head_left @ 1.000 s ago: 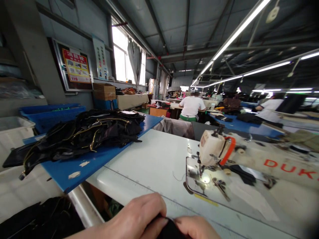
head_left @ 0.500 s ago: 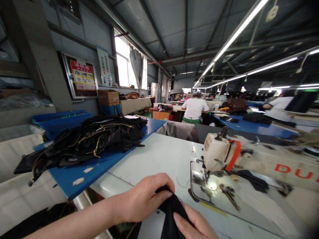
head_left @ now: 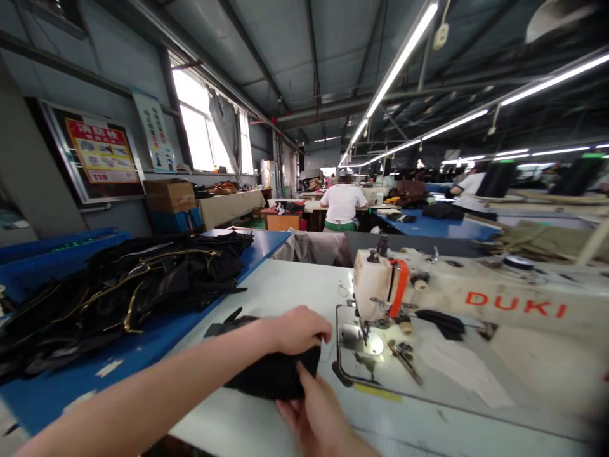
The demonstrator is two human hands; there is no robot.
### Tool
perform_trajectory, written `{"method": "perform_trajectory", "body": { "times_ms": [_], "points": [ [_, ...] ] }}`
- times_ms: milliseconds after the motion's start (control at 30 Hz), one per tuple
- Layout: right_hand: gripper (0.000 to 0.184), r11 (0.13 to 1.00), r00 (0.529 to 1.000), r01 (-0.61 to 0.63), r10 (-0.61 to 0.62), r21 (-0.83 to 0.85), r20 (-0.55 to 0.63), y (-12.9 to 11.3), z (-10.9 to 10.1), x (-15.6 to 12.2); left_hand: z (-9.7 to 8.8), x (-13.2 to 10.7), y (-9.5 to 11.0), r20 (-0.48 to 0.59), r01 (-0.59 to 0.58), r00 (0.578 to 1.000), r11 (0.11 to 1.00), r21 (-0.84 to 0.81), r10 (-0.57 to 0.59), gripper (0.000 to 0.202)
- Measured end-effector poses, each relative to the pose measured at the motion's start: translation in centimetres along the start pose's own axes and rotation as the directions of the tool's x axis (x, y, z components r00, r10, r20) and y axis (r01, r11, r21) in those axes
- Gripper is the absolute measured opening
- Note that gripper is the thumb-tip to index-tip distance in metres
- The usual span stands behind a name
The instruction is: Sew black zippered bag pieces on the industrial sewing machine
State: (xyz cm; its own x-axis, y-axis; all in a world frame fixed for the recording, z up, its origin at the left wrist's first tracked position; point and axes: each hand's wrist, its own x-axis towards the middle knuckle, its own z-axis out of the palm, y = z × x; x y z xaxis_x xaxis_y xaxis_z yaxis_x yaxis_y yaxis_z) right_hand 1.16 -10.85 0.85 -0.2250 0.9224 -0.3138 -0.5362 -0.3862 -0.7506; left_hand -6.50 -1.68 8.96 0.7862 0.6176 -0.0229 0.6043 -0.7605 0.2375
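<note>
A black fabric piece (head_left: 266, 374) lies on the pale sewing table (head_left: 228, 419), partly covered by my left forearm. My left hand (head_left: 297, 330) grips its far right edge, fingers bent over the cloth. Lower down, my right hand (head_left: 314, 406) pinches the near right corner, with the thumb on top and the fingers beneath. Just right of both hands stands a sewing machine (head_left: 375, 285) with an orange guard, its lamp lighting the metal needle plate (head_left: 352, 343). The cloth's edge is a little left of that plate.
Black pieces with gold zippers (head_left: 143, 285) are heaped on a blue table (head_left: 157, 362) at left. Small scissors-like metal tool (head_left: 404, 362), a black scrap (head_left: 442, 324) and white sheet (head_left: 466, 368) lie by the machine. A person in white (head_left: 343, 203) sits ahead.
The black fabric has moved from the table's front edge up onto the tabletop, and both hands came along, toward the machine. My view has turned right.
</note>
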Motion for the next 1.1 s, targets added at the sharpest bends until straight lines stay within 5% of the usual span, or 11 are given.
{"method": "perform_trajectory", "body": {
  "times_ms": [100,200,333,433,500,567,667,767,867,1100],
  "points": [
    [0.033,0.983,0.973,-0.174,0.181,0.059,-0.147,-0.8,-3.3,-0.9,3.3,1.8,0.2,-0.036,-0.046,0.998,0.994,-0.099,0.043,0.012],
    [0.033,0.956,0.938,-0.29,0.292,0.042,-0.185,-1.8,-5.9,-2.1,4.7,2.8,0.4,-0.083,-0.06,0.996,0.981,-0.182,0.045,0.014],
    [0.034,0.942,0.947,-0.311,0.295,-0.13,-0.128,-3.4,-8.8,-3.0,4.8,3.7,0.7,-0.099,-0.06,0.994,0.964,-0.26,0.035,0.014],
    [0.026,0.904,0.987,-0.159,0.16,-0.396,-0.029,-5.1,-10.7,-3.2,4.9,4.2,0.9,-0.1,-0.04,0.995,0.958,-0.282,0.012,0.014],
    [0.015,0.763,0.998,0.043,-0.009,-0.645,0.057,-6.2,-11.4,-3.1,5.0,4.5,1.0,-0.1,-0.026,0.995,0.957,-0.287,-0.003,0.015],
    [0.01,0.452,0.959,0.263,-0.218,-0.852,0.181,-7.1,-11.7,-2.6,5.1,4.7,1.0,-0.098,-0.015,0.995,0.956,-0.292,-0.015,0.016],
    [0.015,-0.137,0.775,0.448,-0.434,-0.884,0.46,-7.8,-11.6,-1.9,5.2,4.9,1.1,-0.094,-0.009,0.995,0.956,-0.294,-0.02,0.016],
    [0.021,-0.485,0.575,0.516,-0.416,-0.706,0.705,-7.8,-11.8,-1.3,5.2,5.0,1.1,-0.092,0.001,0.995,0.96,-0.28,-0.027,0.016],
    [0.016,-0.605,0.449,0.573,-0.333,-0.553,0.829,-7.7,-12.9,-0.7,5.3,5.4,1.0,-0.087,0.012,0.996,0.967,-0.254,-0.036,0.017],
    [0.014,-0.589,0.553,0.596,-0.191,-0.546,0.811,-8.7,-15.2,0.4,4.7,6.8,-0.2,-0.042,-0.005,0.999,0.976,-0.22,-0.005,0.024]
  ]
}}
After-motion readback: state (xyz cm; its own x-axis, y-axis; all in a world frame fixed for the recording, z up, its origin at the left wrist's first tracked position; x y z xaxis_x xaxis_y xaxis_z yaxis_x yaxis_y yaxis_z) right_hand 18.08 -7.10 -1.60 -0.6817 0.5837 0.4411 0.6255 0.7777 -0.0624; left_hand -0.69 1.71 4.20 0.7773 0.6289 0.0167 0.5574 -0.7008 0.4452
